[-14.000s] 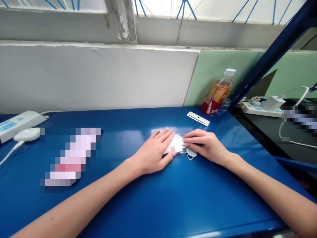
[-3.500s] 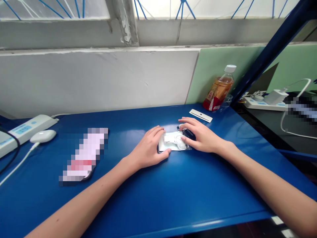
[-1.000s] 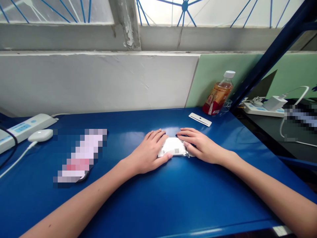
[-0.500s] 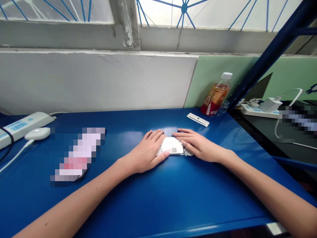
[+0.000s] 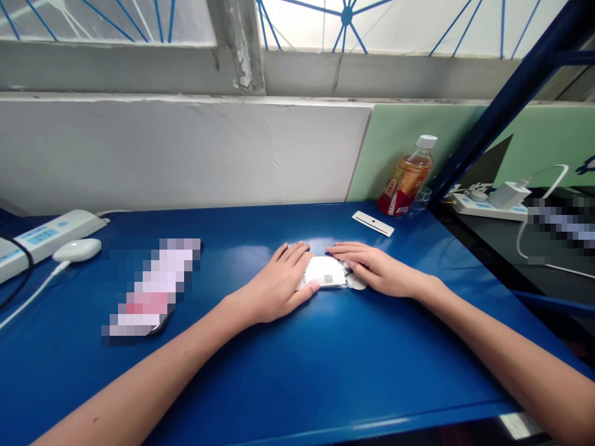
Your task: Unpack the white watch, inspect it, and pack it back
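Observation:
A small white packet with a clear, crinkled wrapper and a dark square code lies on the blue desk in front of me. At its left end is my left hand, thumb along the near edge and fingers on the far side, gripping it against the desk. My right hand rests at the right end, its fingers stretched out flat and its thumb over the crinkled wrapper. A pale rounded piece shows beneath the right hand; whether it joins the packet I cannot tell.
A blurred-out phone lies on the left, near a white oval device and a power strip. At the back right are a drink bottle and a flat white strip. A blue post slants beside the bottle.
My right hand has shifted slightly up and to the right, uncovering more of the pale rounded piece. My left hand stays on the packet. The view has moved a little.

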Action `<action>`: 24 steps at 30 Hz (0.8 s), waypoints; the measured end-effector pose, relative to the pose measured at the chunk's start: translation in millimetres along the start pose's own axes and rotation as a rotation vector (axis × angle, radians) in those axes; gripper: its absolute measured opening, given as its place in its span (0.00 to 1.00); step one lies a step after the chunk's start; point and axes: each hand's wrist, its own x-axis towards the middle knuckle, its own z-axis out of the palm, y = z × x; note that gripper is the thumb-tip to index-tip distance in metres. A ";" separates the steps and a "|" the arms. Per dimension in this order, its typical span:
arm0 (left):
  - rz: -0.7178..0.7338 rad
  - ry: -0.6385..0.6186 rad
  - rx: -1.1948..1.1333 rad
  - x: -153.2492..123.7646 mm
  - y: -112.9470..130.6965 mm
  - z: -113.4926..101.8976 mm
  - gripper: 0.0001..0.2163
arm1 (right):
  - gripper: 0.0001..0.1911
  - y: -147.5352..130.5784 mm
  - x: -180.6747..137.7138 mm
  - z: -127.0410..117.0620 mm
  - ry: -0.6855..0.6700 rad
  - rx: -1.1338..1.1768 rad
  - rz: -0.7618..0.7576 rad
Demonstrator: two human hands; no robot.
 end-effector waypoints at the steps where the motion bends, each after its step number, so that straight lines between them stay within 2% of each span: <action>1: 0.000 0.000 -0.002 -0.3 -0.7 0.3 0.25 | 0.22 1.6 -0.6 -0.3 -0.009 0.005 0.005; 3: 0.000 0.020 -0.018 -0.7 -2.1 0.8 0.25 | 0.23 3.5 -1.9 -0.9 -0.005 0.005 0.016; 6: -0.021 0.083 -0.042 -0.9 -3.0 1.1 0.23 | 0.24 4.1 -3.0 -1.6 0.073 -0.013 0.019; 12: -0.068 0.147 -0.018 0.2 -0.4 0.5 0.22 | 0.11 8.7 -1.3 0.6 0.201 -0.099 -0.021; 18: -0.068 0.121 -0.011 1.1 -1.1 2.2 0.22 | 0.06 14.2 -1.3 2.8 0.225 -0.056 0.003; 24: -0.074 0.047 0.008 -0.1 -3.5 4.7 0.32 | 0.20 6.3 -1.3 1.6 0.125 -0.034 0.037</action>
